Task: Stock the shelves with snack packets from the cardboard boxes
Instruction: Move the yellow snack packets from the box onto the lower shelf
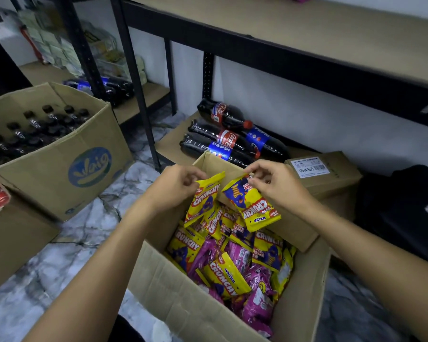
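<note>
An open cardboard box on the floor in front of me holds several yellow and pink snack packets. My left hand pinches the top edge of one yellow Crunchy packet, lifted above the box. My right hand pinches the top corner of a second yellow packet, which hangs upside down beside the first. A wide brown shelf board with a black frame runs above and behind the box.
Cola and Pepsi bottles lie on the low shelf behind the box. A box of dark bottles stands at the left. A sealed carton and a black bag sit at the right. The floor is marbled.
</note>
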